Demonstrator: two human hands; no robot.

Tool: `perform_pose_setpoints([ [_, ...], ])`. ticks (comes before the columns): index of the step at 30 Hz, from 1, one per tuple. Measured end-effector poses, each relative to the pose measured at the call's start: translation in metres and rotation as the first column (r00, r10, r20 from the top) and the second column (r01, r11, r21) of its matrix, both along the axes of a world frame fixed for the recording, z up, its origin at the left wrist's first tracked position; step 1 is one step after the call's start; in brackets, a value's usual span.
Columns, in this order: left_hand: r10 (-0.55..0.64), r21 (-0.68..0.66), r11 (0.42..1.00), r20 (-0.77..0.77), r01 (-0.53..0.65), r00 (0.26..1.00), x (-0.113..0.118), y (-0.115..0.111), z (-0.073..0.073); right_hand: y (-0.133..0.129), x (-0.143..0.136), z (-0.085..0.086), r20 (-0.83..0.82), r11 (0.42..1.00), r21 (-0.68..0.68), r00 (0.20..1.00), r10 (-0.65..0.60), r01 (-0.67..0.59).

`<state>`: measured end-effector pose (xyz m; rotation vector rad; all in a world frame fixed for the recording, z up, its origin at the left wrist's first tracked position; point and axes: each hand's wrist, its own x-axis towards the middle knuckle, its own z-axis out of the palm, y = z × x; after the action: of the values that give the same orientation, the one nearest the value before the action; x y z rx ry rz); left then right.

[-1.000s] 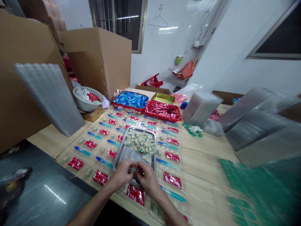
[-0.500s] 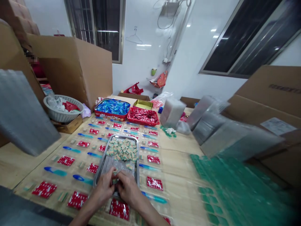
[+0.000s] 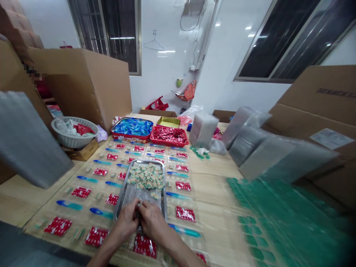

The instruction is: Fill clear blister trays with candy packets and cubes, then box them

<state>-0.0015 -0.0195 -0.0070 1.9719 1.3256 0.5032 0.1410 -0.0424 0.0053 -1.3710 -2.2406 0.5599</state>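
Observation:
My left hand (image 3: 128, 218) and my right hand (image 3: 151, 219) meet over the near end of a metal tray (image 3: 116, 202). Both have fingers curled and pinched together, and what lies between them is too small or hidden to name. Small pale-and-green blocks (image 3: 146, 176) are heaped at the tray's far end. Around the tray, clear plastic trays hold red dotted packets (image 3: 185, 213), blue brush-like items (image 3: 101, 212) and small blocks (image 3: 79, 233) in rows on the wooden table (image 3: 211, 207).
Behind stand a tin of blue items (image 3: 133, 127), a red tray of shiny red packets (image 3: 169, 136) and a gold tin (image 3: 168, 122). A basket (image 3: 74, 132) sits left. Stacked clear plastic (image 3: 204, 129) and green sheets (image 3: 289, 211) lie right.
The camera view has shifted slightly. My hands have drawn closer together over the tray's near end, and the block seen between the fingers before is now hidden.

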Motion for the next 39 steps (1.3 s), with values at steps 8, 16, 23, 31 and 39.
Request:
perform_pose_setpoints([
  [8,0.276,0.158,0.955,-0.152,-0.252,0.949,-0.022,0.029,0.027,0.02,0.041,0.004,-0.366,0.965,-0.166,0.896,-0.253,0.205],
  [16,0.423,0.26,0.902,-0.375,-0.345,0.825,-0.028,0.051,0.022,0.03,0.073,-0.006,-0.445,0.917,-0.27,0.807,-0.389,0.293],
  [23,0.48,0.204,0.876,-0.288,-0.437,0.829,-0.02,0.05,0.008,0.033,0.067,-0.012,-0.521,0.898,-0.385,0.754,-0.401,0.212],
  [31,0.526,0.116,0.851,-0.179,-0.513,0.832,-0.014,0.049,0.008,0.036,0.071,-0.015,-0.511,0.904,-0.358,0.761,-0.399,0.234],
  [39,0.577,0.167,0.816,-0.188,-0.553,0.795,-0.041,0.048,0.031,0.037,0.05,0.011,-0.493,0.953,-0.249,0.825,-0.278,0.172],
])
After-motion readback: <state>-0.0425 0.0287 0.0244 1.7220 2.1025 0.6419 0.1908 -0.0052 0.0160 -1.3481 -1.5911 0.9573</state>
